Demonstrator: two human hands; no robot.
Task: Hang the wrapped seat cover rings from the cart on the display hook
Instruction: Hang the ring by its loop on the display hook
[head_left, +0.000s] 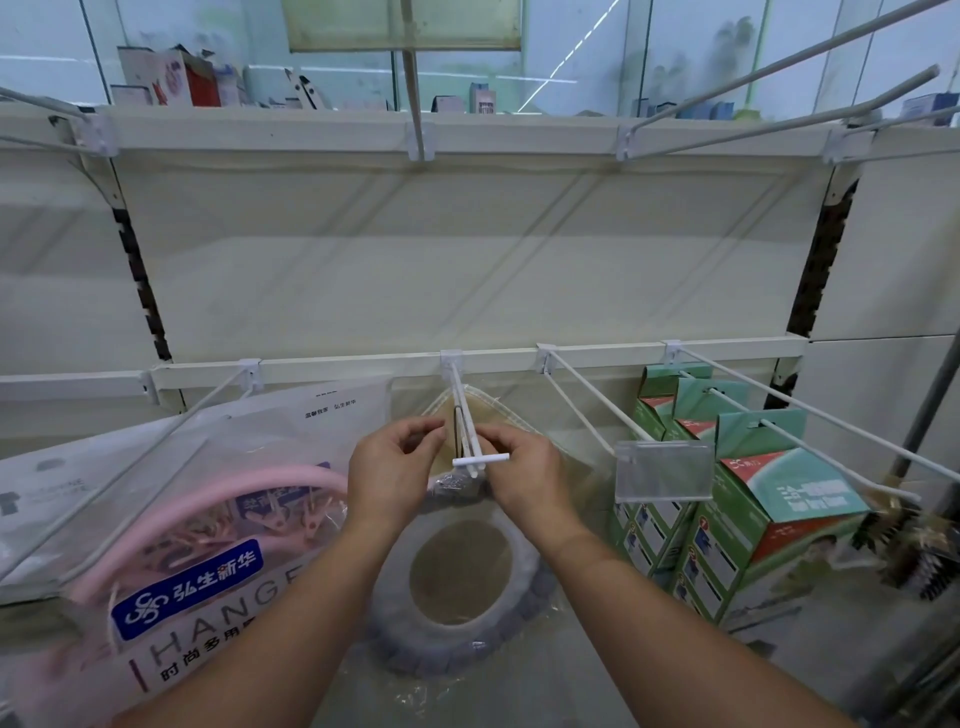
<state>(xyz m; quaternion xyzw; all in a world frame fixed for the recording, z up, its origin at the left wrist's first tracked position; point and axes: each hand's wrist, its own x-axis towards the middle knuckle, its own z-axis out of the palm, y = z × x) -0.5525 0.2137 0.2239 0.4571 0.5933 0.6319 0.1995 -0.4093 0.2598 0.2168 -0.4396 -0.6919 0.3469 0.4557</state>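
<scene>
Fingers pinched on both sides — the left hand (395, 467) and the right hand (524, 473) each nip the top edge of the clear wrapper, either side of the display hook (465, 415). The wrapped seat cover ring (462, 587) hangs at six o'clock below the hook's white crossbar tip, its top bunched right at the prongs. To do this well, I'd say keep the film taut, line the hang hole up with the tip, then slide it back toward twelve o'clock along the wire. The ring looks plush and grey, a soft oval inside crinkly, glossy plastic; the hook is thin, rigid white wire. At nine o'clock, a bagged pink hanger (208, 519); at three, green boxes (779, 499).
</scene>
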